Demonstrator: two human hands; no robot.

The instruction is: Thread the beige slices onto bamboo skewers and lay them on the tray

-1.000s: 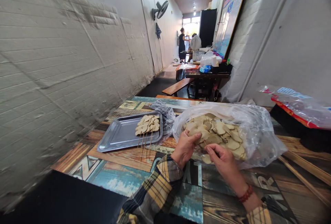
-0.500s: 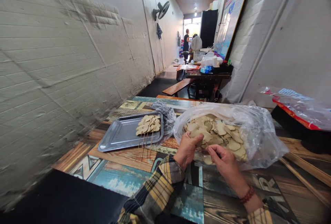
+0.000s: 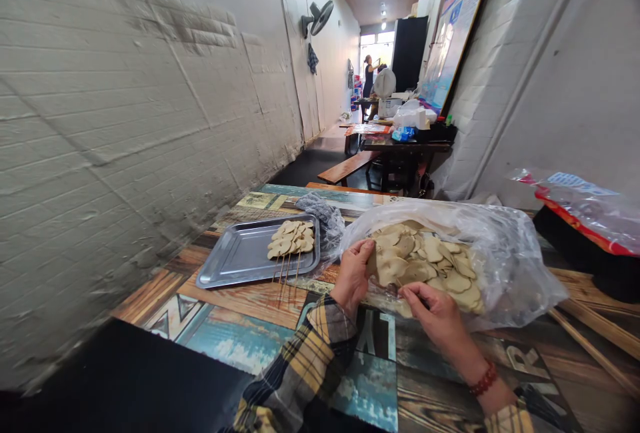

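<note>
A clear plastic bag [image 3: 520,266] lies open on the table, full of thin, flat beige slices [image 3: 435,256] whose exact kind I cannot tell. At its left edge my left hand [image 3: 353,276] is closed, thumb against fingers, on the edge of a beige slice. My right hand [image 3: 435,309], in front of the bag, pinches a thin wooden skewer [image 3: 399,282]; only a short bit of it shows. To the left, a metal tray [image 3: 235,256] bears skewered slices [image 3: 291,239] at its right end, their bare sticks [image 3: 285,269] jutting over the front rim.
Crumpled grey plastic [image 3: 320,213] lies between tray and bag. On the right are a black container with red-edged packaging [image 3: 580,219] and long wooden strips [image 3: 595,326]. Behind stand a bench [image 3: 347,166], another laden table [image 3: 405,146] and a person [image 3: 369,78]. A wall runs along the left.
My left hand has shifted left and up along the slices, its thumb now nearer the bag's edge. My right hand keeps its pinch. The view has turned slightly left.
</note>
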